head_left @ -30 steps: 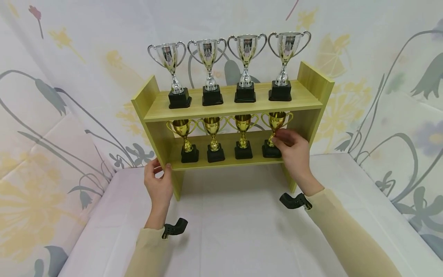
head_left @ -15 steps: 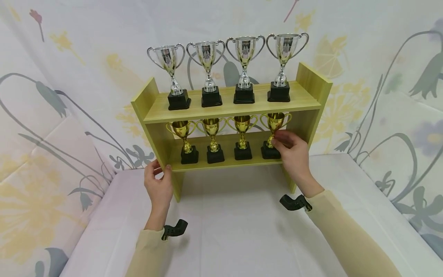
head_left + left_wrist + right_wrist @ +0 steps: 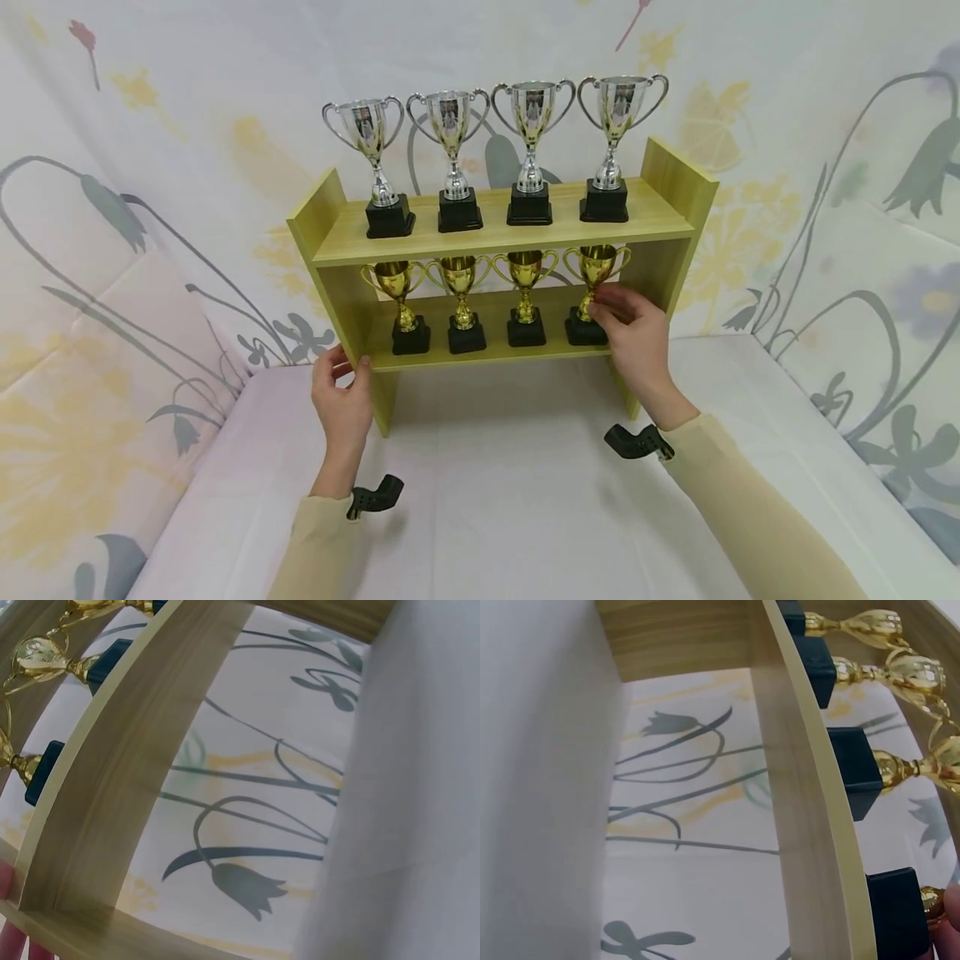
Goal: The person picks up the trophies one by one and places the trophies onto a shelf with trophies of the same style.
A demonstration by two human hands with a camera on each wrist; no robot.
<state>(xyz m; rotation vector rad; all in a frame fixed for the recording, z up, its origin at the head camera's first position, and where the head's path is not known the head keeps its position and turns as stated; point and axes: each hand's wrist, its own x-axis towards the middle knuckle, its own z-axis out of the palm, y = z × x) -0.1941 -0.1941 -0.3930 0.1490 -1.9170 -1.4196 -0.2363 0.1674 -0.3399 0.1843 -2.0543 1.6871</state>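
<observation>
A two-tier wooden shelf [image 3: 502, 241] bears a row of silver trophy cups [image 3: 532, 108] on top and a row of gold ones below, all on black bases. My right hand [image 3: 637, 342] pinches the stem of the rightmost gold trophy [image 3: 597, 263], which stands upright on the lower board. In the right wrist view its black base [image 3: 897, 913] sits on that board, with fingertips [image 3: 951, 906] at the gold stem. With my left hand [image 3: 343, 404] I hold the shelf's left side panel, thumb at the front edge and fingers on the outside, partly hidden behind it.
The shelf stands at the back of a table with a white cloth [image 3: 495, 500], close to a flower-printed fabric backdrop [image 3: 187, 100]. Other gold trophies [image 3: 527, 268] stand in line left of the held one. Each wrist wears a black camera mount [image 3: 377, 496].
</observation>
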